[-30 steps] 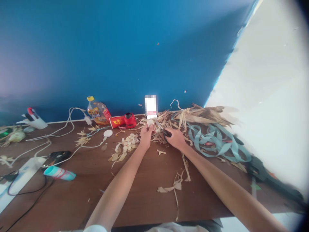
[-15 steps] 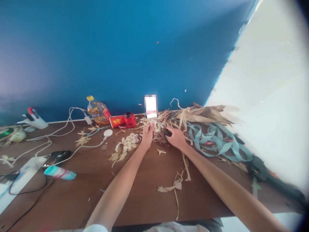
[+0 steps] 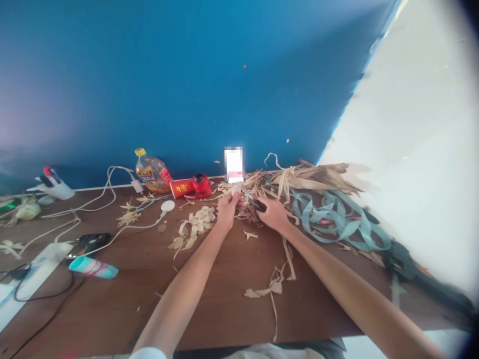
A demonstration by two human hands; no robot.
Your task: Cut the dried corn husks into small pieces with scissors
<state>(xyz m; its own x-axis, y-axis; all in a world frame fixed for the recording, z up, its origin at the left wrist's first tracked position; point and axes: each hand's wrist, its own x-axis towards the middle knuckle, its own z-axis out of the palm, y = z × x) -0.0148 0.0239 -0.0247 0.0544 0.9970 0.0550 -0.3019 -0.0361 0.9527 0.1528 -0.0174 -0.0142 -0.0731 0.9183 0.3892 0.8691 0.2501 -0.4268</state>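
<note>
My left hand (image 3: 227, 210) is closed in a pinch on a small pale piece of husk (image 3: 235, 189) held up over the brown table (image 3: 209, 294). My right hand (image 3: 272, 213) is closed round the black handles of a pair of scissors (image 3: 252, 199), whose blades point at that piece. Both hands meet at the far middle of the table, in front of a heap of dry corn husks (image 3: 307, 177). Just left of my left hand lies a small pile of cut pale pieces (image 3: 196, 224).
Teal ribbon (image 3: 333, 219) lies tangled at the right, with a dark tool (image 3: 407, 271) beyond it. A bottle (image 3: 151, 172), a red cup (image 3: 181, 188) and a red tape roll (image 3: 201, 185) stand by the blue wall. White cables (image 3: 93, 204), a teal tube (image 3: 93, 268) and husk scraps (image 3: 269, 289) lie about.
Hardly anything has moved. My left hand has turned the pale piece slightly against the scissors, and my right hand has stayed where it was.
</note>
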